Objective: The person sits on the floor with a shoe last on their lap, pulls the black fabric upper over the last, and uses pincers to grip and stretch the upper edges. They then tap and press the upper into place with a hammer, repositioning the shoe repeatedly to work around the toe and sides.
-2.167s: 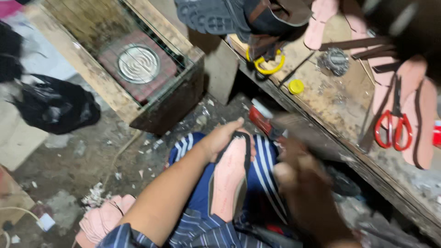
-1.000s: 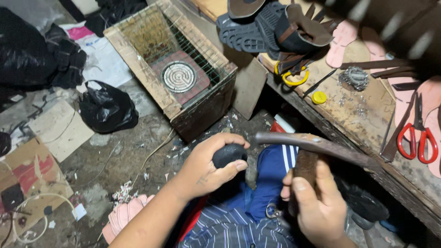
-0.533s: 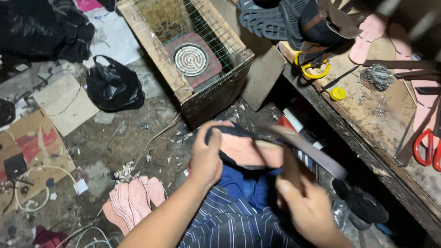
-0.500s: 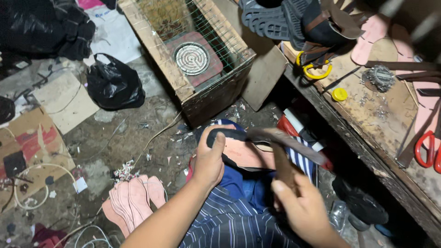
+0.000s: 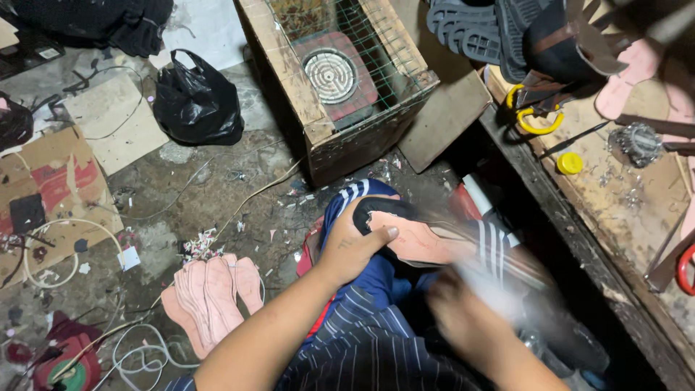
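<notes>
The left hand (image 5: 351, 246) grips the dark heel end of a pink shoe sole (image 5: 416, 239), thumb laid flat along its upper face and the fingers curled under it. The sole lies across the person's lap, over a knee in blue trousers (image 5: 362, 279) with white stripes, its length running away from the left hand toward the tabletop (image 5: 615, 195). The right hand (image 5: 470, 322) is below the sole, closer to the camera, and badly blurred; something pale streaks across it toward the far end of the sole, but I cannot tell what it is or how the fingers are set.

Taking the sole as the landmark: straight beyond it on the floor stands a wooden crate (image 5: 340, 87) with green wire mesh over the top and a round coiled heating plate (image 5: 329, 72) on a red base inside. A flat board (image 5: 441, 119) leans between the crate and the tabletop. Farther to the left of the sole, on the dirty floor, lies a fanned stack of pink soles (image 5: 210, 289), with white cable (image 5: 137, 355) looped just below them. Up and left of that stack sit a black plastic bag (image 5: 195, 101) and pieces of cardboard (image 5: 51, 185).

To the right of the sole the worn tabletop carries a yellow cap (image 5: 570, 163), a wad of steel wool (image 5: 637, 141), a yellow-handled tool (image 5: 532, 119) and dark grey ridged soles (image 5: 470, 29) at its far end.
</notes>
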